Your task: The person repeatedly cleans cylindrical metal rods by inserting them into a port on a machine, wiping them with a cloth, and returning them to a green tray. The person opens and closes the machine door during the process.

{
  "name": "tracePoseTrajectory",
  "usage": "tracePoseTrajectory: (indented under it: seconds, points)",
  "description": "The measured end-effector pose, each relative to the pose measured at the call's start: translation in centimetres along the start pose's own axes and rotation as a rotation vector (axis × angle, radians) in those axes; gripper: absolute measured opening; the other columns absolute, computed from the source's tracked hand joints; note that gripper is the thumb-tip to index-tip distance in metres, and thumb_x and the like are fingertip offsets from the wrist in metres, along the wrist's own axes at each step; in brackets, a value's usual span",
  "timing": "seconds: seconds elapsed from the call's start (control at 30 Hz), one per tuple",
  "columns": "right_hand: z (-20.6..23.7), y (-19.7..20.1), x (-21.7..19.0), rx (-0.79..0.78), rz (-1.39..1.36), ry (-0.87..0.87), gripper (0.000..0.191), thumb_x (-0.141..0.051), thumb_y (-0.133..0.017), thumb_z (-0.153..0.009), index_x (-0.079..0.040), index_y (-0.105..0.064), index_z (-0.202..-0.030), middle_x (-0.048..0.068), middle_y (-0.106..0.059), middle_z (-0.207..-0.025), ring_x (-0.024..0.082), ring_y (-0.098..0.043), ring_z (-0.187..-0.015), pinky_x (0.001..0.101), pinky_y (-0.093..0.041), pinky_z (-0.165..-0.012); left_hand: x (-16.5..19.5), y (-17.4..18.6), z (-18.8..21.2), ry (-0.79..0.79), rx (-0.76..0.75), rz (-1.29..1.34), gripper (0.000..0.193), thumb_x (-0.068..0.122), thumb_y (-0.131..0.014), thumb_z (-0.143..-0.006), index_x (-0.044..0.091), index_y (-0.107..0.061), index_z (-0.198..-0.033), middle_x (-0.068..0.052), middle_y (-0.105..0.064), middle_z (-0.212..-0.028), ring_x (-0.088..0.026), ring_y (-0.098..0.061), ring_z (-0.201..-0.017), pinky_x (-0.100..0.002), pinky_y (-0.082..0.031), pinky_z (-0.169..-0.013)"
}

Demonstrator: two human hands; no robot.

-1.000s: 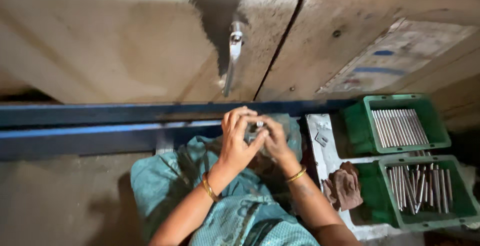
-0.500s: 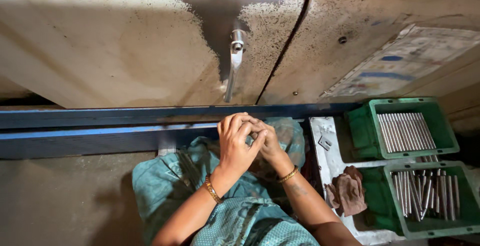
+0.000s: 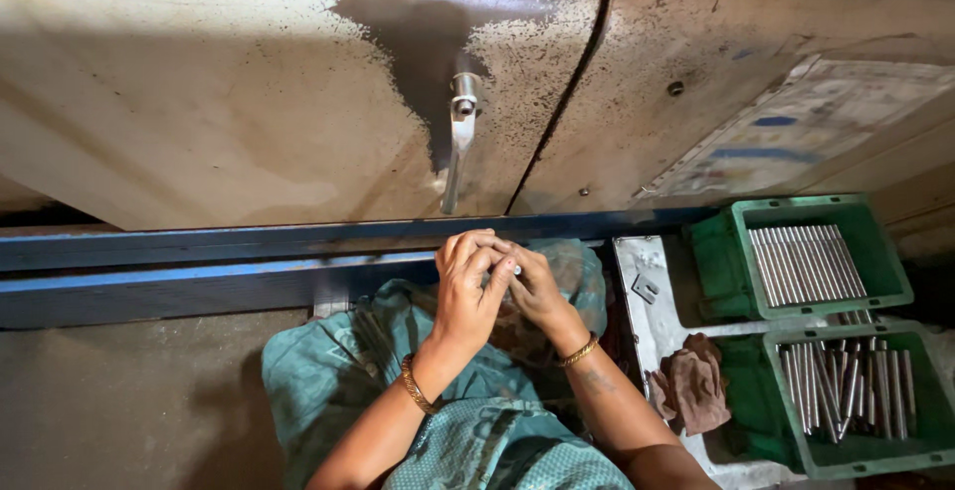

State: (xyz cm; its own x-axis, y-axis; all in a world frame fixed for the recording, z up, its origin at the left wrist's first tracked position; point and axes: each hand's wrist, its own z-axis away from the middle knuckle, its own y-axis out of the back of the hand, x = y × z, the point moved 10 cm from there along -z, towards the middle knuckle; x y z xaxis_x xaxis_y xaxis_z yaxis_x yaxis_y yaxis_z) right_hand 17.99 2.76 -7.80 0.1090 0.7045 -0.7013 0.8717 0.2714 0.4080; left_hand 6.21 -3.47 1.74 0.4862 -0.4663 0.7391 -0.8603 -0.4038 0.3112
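— Head view: the left hand and right hand are pinching together on a small shiny metal piece, just over the teal cloth.

— Fitting or checking it, I'd judge. The green plastic crate of neat steel rods and the green crate of jumbled rods are waiting at the right; next calls for a steady reach.

small metal piece mostly hidden between hands
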Motion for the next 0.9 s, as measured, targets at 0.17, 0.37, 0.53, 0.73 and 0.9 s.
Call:
tracePoseTrajectory:
  seconds: [0.17,0.37,0.53,0.73,0.9]
  points:
    - [-0.6,0.6,-0.6,-0.029,-0.062,-0.057,0.024,-0.003,-0.058,-0.102,0.002,-0.065,-0.124,0.02,-0.071,-0.123,0.037,-0.072,-0.112,0.0395,-0.056,-0.095,0.2,-0.3,-0.1,-0.008,0.002,0.004,0.015,0.02,-0.066,-0.098,0.005,-0.069,-0.097,-0.006,-0.068,-0.11,-0.029,-0.059,-0.118,-0.045,-0.039,-0.104]
    - [-2.4,3.9,-3.8,0.026,-0.019,0.091,0.029,0.0,-0.062,-0.097,-0.003,-0.065,-0.126,0.018,-0.067,-0.128,0.035,-0.067,-0.119,0.0407,-0.053,-0.104,2.0,-1.6,-0.1,-0.088,-0.066,0.016,0.022,0.021,-0.066,-0.097,0.008,-0.069,-0.115,-0.011,-0.064,-0.122,-0.032,-0.055,-0.126,-0.046,-0.038,-0.109]
    - [-1.2,10.3,-2.5,0.132,0.132,-0.002,0.054,0.009,-0.072,-0.085,-0.008,-0.063,-0.136,0.016,-0.063,-0.113,0.03,-0.064,-0.102,0.0359,-0.052,-0.089,3.6,-6.7,-0.2,-0.151,-0.229,0.039,0.05,0.02,-0.07,-0.093,0.008,-0.057,-0.14,-0.015,-0.056,-0.135,-0.038,-0.048,-0.133,-0.049,-0.035,-0.114]
    - [4.5,20.3,1.0,0.185,0.286,-0.199,0.059,0.017,-0.065,-0.087,-0.011,-0.064,-0.138,0.011,-0.066,-0.107,0.023,-0.066,-0.093,0.0313,-0.056,-0.081,5.0,-17.2,-0.3,-0.177,-0.442,0.114,0.071,0.017,-0.07,-0.09,0.007,-0.042,-0.154,-0.018,-0.052,-0.139,-0.038,-0.046,-0.132,-0.05,-0.035,-0.114]
    - [10.0,29.6,1.9,0.277,0.401,-0.154,0.056,0.018,-0.063,-0.087,-0.008,-0.061,-0.137,0.013,-0.066,-0.11,0.024,-0.066,-0.097,0.0324,-0.056,-0.084,6.9,-28.3,0.8,-0.246,-0.629,0.171,0.071,0.012,-0.067,-0.089,0.004,-0.039,-0.154,-0.02,-0.048,-0.147,-0.038,-0.044,-0.137,-0.051,-0.033,-0.114]
